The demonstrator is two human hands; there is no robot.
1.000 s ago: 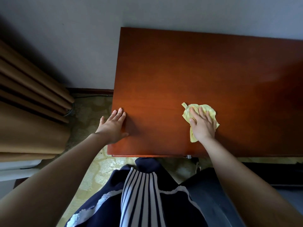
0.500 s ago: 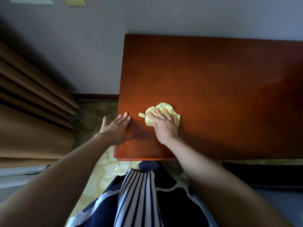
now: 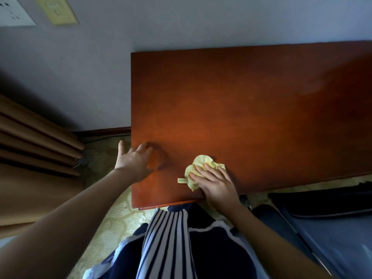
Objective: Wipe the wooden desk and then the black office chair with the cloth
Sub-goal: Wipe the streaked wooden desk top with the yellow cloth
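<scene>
- Right hand [image 3: 216, 183], fingers flat, presses cloth [image 3: 201, 162] onto desk [image 3: 251, 107] near its front edge.
- Left hand [image 3: 133, 160], fingers relaxed, grasps nothing, at desk's left edge.

Crumpled yellow cloth [image 3: 202, 161] (tagged) on desk [image 3: 241, 101]

Far left, a brown pleated curtain [image 3: 30, 158]. Above the curtain on the grey wall [image 3: 181, 23], a white socket plate [image 3: 14, 13] beside a yellowish switch plate [image 3: 57, 11]. Right of the curtain's foot, dark baseboard [image 3: 104, 131] and pale patterned carpet [image 3: 118, 216].
</scene>
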